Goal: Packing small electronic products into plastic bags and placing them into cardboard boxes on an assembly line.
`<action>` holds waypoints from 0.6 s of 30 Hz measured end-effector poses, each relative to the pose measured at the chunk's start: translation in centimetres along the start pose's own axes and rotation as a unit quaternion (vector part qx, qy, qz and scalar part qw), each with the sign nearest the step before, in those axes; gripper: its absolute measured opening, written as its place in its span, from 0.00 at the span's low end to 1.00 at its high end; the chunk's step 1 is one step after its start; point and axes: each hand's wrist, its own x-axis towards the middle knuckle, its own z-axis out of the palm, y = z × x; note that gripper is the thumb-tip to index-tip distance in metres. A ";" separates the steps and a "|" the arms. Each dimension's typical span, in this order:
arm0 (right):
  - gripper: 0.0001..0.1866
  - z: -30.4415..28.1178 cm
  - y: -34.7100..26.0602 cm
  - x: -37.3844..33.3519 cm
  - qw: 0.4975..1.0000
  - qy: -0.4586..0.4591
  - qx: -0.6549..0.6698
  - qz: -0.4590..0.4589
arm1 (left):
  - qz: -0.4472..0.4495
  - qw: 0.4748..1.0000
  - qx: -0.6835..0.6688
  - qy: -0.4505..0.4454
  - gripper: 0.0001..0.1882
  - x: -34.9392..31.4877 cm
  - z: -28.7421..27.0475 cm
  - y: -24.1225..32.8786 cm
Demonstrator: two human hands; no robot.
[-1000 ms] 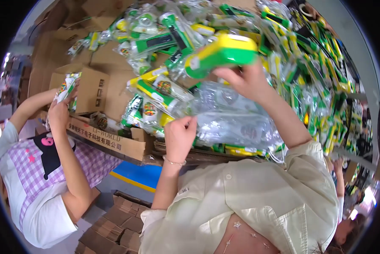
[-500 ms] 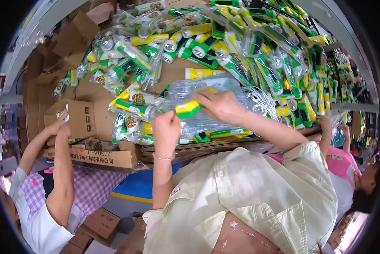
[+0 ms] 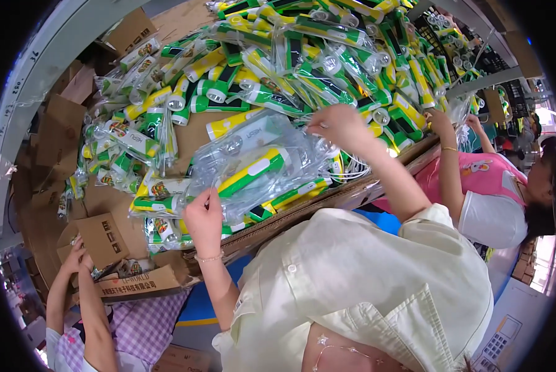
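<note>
A green and yellow flashlight (image 3: 253, 172) lies among clear plastic bags (image 3: 228, 146) near the front edge of the cardboard-lined surface; whether it is inside a bag, I cannot tell. My left hand (image 3: 204, 217) is closed at the near left end of that flashlight, its fingertips pinching clear plastic. Beyond the far right end of the bags, my right hand (image 3: 340, 129) hovers with bent fingers, smeared by motion. What it holds, if anything, is not visible. Thin white cables (image 3: 351, 166) lie close below my right wrist.
A large heap of bagged green and yellow flashlights (image 3: 315, 80) spreads across the back. At the left, a person's hands (image 3: 76, 257) are at a small cardboard box (image 3: 101, 239). Another person's arm (image 3: 445, 139) reaches in from the right. A cardboard edge (image 3: 315, 214) runs along the front.
The flashlight was between my two hands and now lies on or in the plastic. My hands have moved apart, the right one toward the heap. The whole view has turned.
</note>
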 end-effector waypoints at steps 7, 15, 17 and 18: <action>0.08 1.0 8.6 -5.2 0.996 0.009 -0.001 0.084 | -0.028 0.999 -0.031 -0.017 0.12 0.5 0.2 0.9; 0.10 1.1 9.9 -5.2 0.997 -0.003 0.022 0.075 | -0.019 0.999 -0.023 -0.016 0.11 0.4 0.3 1.0; 0.10 1.4 9.7 -5.6 0.997 0.004 0.015 0.074 | -0.013 1.000 -0.007 -0.011 0.11 0.2 0.2 1.2; 0.11 1.4 9.7 -5.8 0.997 0.013 0.009 0.076 | -0.014 1.000 -0.008 -0.010 0.11 0.2 0.3 1.2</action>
